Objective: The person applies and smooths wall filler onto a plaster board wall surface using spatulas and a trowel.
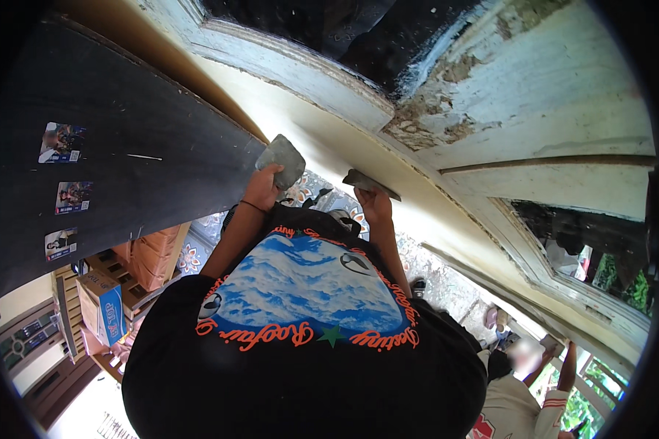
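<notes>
Cream wall (322,124), weathered white window frame (307,64), black panel (146,183), flower-patterned floor (190,256)

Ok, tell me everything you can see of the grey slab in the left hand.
The grey slab is flat and roughly square with rounded corners; its face looks dull and mottled. Whether it is stone, metal or plastic cannot be told. The left hand grips it near its lower edge, thumb over the face. It is held tilted, between the dark panel and the pale wall.
</notes>
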`<state>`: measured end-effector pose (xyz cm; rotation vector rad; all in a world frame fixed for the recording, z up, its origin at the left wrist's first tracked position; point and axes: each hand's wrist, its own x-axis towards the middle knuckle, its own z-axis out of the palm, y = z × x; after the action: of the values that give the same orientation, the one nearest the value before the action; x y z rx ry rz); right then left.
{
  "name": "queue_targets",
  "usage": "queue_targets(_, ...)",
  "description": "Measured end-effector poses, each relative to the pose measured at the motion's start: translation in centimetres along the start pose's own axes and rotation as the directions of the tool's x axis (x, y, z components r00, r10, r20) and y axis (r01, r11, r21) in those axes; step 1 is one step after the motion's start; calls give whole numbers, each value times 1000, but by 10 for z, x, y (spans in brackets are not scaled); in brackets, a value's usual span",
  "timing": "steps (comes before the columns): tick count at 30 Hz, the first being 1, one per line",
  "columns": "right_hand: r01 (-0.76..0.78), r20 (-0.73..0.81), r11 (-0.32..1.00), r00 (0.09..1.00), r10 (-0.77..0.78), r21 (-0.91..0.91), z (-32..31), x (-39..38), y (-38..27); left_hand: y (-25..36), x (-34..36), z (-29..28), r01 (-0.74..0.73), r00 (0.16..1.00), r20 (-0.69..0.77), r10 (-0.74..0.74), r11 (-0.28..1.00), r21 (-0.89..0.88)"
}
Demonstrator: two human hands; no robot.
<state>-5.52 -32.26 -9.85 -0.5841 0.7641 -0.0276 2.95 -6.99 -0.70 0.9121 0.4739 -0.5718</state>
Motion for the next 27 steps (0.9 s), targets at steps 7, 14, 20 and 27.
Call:
queue_targets(7,38,82,992,995,-48,122,10,21,-3,21,-2,1,92,989,122,-87,995,-35)
queue_targets(14,9,91,990,996,-22,141,15,24,1,34,12,-24,143,982,133,-137,989,-36)
queue_targets(20,76,184,996,979,-83,42,30,12,11,51,18,-36,127,986,127,-111,984,-123)
queue_targets(27,99,148,994,983,-105,46,81,-15,1,62,34,-38,147,978,171,-123,980,-136)
